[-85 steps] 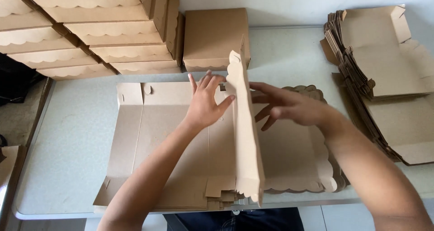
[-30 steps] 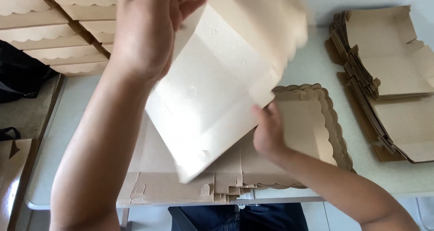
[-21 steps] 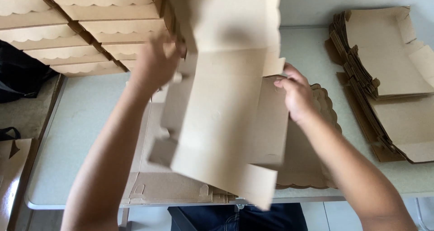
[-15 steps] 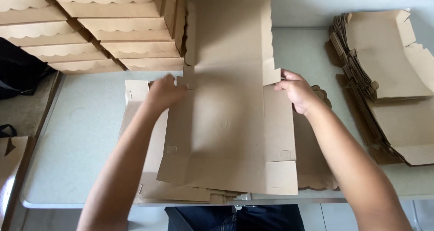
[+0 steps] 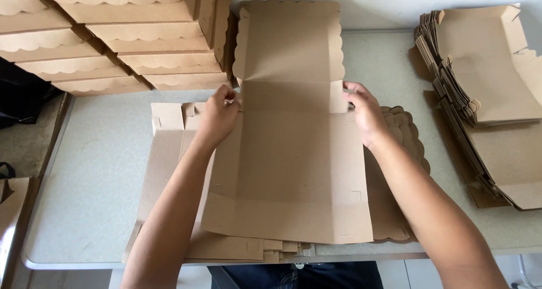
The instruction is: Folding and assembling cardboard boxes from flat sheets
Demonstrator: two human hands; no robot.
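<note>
near edge: I see a stack of flat box blanks (image 5: 169, 170) lying on the desk (image 5: 90, 170), its lower corners just past the desk's front edge.
top sheet: one flat cardboard blank (image 5: 293, 170) lies unfolded on that stack, scalloped flap pointing away from me, plain flap toward me.
left hand: left hand (image 5: 217, 116) is pinched on the small side tab at the blank's left fold line, fingers curled over the edge.
right hand: right hand (image 5: 364, 111) grips the matching tab on the right, thumb on top, fingers wrapped round the edge.
handling: my read is light, thin kraft board; stiff across the panels, gives easily along the scored creases. Dry matte surface, so little slip. Scalloped edge and small tabs look like the parts that would crumple or tear.
hold points: best taken at the side tabs or by the panel edges near a crease, both sides at once, or the sheet will sag.
right side: a scalloped stack (image 5: 403, 136) pokes out under the blank; further right, a pile of part-folded boxes (image 5: 485, 91), well apart.
far left: finished boxes (image 5: 113, 35) stacked in rows along the back of the desk, near the blank's far flap.
</note>
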